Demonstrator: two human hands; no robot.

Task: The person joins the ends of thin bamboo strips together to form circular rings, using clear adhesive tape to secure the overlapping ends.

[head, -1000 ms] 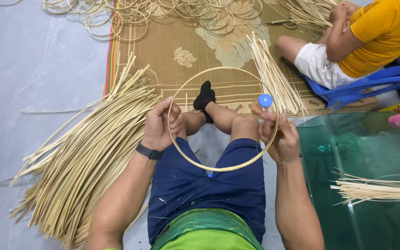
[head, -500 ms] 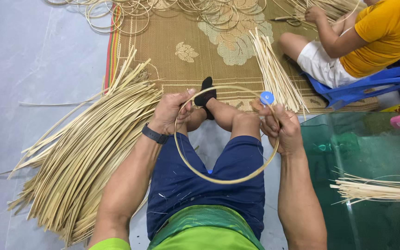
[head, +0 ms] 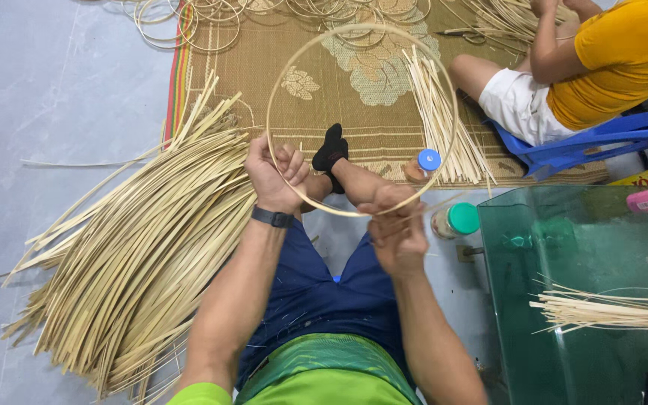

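I hold a round bamboo hoop upright above my crossed legs. My left hand grips its lower left rim, a black watch on the wrist. My right hand pinches the bottom of the rim, where a thin strip end sticks out to the right. My foot in a black sock lies just behind the hoop's lower edge.
A big pile of bamboo strips lies at my left. A woven mat carries finished hoops and a strip bundle. Two capped bottles stand near a green glass table. Another person in yellow sits far right.
The hoop swung up and away from my lap and now stands over the mat. My right hand slid from the right rim to the bottom, toward the left hand.
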